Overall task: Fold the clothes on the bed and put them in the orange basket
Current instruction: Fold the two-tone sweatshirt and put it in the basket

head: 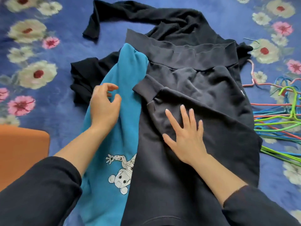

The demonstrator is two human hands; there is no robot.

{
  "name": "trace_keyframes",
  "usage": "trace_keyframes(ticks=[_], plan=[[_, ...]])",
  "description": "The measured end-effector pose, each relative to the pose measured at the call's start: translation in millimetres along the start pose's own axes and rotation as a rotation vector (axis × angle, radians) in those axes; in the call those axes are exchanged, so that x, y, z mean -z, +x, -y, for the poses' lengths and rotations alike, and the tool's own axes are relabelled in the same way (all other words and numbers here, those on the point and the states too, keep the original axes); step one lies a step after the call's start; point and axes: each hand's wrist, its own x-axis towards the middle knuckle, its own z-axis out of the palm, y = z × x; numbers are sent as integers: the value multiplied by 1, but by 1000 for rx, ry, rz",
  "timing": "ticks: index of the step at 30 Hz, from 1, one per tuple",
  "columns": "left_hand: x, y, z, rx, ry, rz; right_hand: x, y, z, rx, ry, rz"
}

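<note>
A dark grey sweatshirt [203,88] lies spread on the bed with one sleeve folded across its body. My right hand [185,134] presses flat on that folded sleeve, fingers straight and spread. A teal garment [123,79] with a white robot-bear print lies partly under the sweatshirt's left edge. My left hand [104,108] hovers over the teal garment with fingers loosely curled and holds nothing. Behind both lies a black long-sleeved garment [162,18]. A corner of the orange basket [21,149] shows at the left edge.
The bed has a blue cover with white and pink flowers [32,74]. A heap of coloured wire hangers [276,118] lies at the right, close to the sweatshirt's edge.
</note>
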Motion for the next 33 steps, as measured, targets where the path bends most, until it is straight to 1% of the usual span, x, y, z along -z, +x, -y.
trace_keyframes(ticks=[1, 2, 3, 4, 6, 8, 9, 10, 11, 13, 15, 16, 17, 18, 19, 20, 21, 22, 23, 25, 27, 28, 30, 31, 32, 33], plan=[[12, 10, 12, 1, 83, -57, -2, 12, 8, -17, -11, 61], [19, 18, 23, 34, 148, -75, -5, 18, 11, -47, -39, 120], [29, 26, 35, 106, 188, -58, -10, 26, 16, -68, -80, 173], [35, 31, 43, 183, 193, -9, -13, 29, 19, -82, -122, 219], [40, 35, 48, 260, 143, 125, -15, 32, 19, -97, -181, 285], [40, 34, 45, 215, 184, 238, -14, 34, 19, -112, -202, 330], [41, 33, 44, 185, 190, 244, -13, 35, 20, -119, -211, 352], [41, 33, 42, 172, 178, 212, -12, 36, 19, -126, -220, 367], [44, 32, 37, 198, 127, 142, -11, 38, 19, -130, -227, 385], [58, 36, 29, 315, -29, -33, -8, 40, 22, -141, -230, 426], [83, 47, 37, 471, -269, -205, -5, 42, 22, -155, -232, 462], [103, 52, 40, 563, -459, -300, -3, 43, 24, -157, -239, 476], [121, 58, 46, 621, -591, -397, -1, 43, 25, -160, -243, 488], [137, 61, 51, 624, -648, -470, 0, 44, 25, -162, -247, 497], [150, 62, 51, 569, -614, -540, 2, 44, 27, -162, -250, 501], [157, 59, 42, 477, -548, -594, 3, 44, 27, -164, -253, 506], [158, 55, 28, 336, -496, -632, 3, 44, 28, -163, -253, 505], [153, 48, 7, 175, -473, -612, 4, 44, 27, -161, -255, 506], [145, 39, -17, 8, -479, -535, 4, 44, 27, -156, -256, 503], [118, 19, -49, -262, -498, -260, 4, 43, 26, -133, -260, 491], [84, -2, -63, -442, -340, 29, 6, 42, 25, -111, -251, 494], [66, -13, -63, -512, -242, 197, 8, 41, 23, -103, -231, 496], [34, -42, -49, -560, 34, 530, 14, 38, 19, -86, -170, 470], [22, -56, -32, -559, 237, 624, 17, 37, 17, -76, -131, 433], [12, -72, -15, -568, 428, 655, 20, 35, 12, -73, -87, 385], [11, -84, 4, -573, 606, 642, 20, 35, 10, -64, -25, 319]])
